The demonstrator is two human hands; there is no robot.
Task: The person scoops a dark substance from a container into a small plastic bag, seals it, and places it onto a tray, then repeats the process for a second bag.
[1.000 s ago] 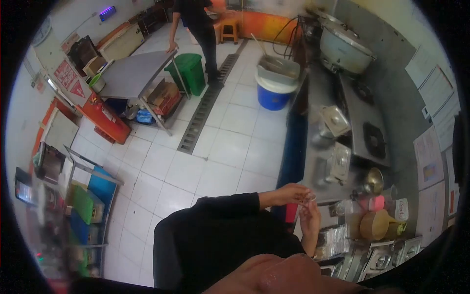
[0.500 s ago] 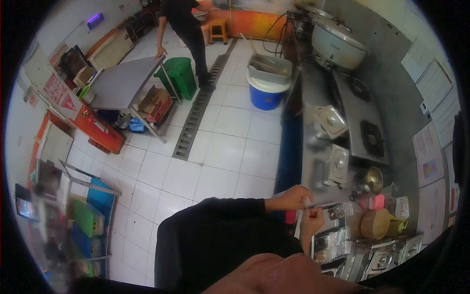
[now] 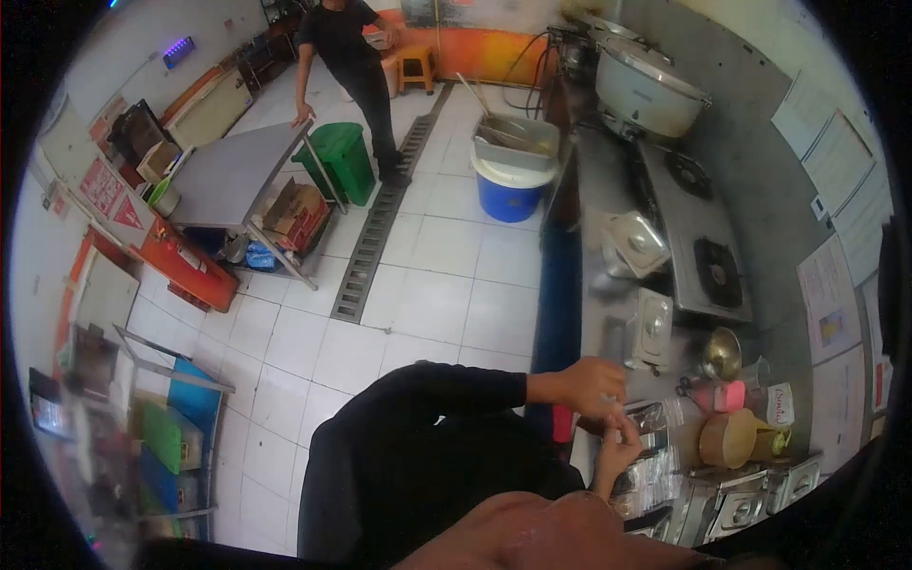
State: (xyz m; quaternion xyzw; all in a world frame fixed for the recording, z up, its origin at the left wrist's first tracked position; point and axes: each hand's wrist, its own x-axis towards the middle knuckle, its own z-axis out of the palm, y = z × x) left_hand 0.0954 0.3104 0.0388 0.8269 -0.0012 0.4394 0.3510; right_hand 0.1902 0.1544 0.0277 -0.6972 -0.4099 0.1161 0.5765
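Observation:
My left hand point(image 3: 589, 388) reaches in from the left in a black sleeve, its fingers closed together. Just below it is my right hand point(image 3: 619, 448), its fingers pinched and meeting the left fingertips. Something small and pale shows between the two hands, too small to make out. Beside them on the steel counter point(image 3: 608, 328) lie clear plastic packets point(image 3: 655, 475) with dark contents. A lidded steel container point(image 3: 651, 328) stands just beyond the hands.
On the counter's right are a tan pot point(image 3: 728, 437), a pink object point(image 3: 729, 395) and a metal bowl point(image 3: 722, 353). Lidded steel pans point(image 3: 739, 510) stand nearer. Gas burners point(image 3: 717, 273) lie farther back. A person point(image 3: 356, 66) stands beside a steel table point(image 3: 233, 166).
My left hand has moved right and now overlaps the space above my right hand. My right hand has shifted slightly right, and its fingers have come up to the left ones.

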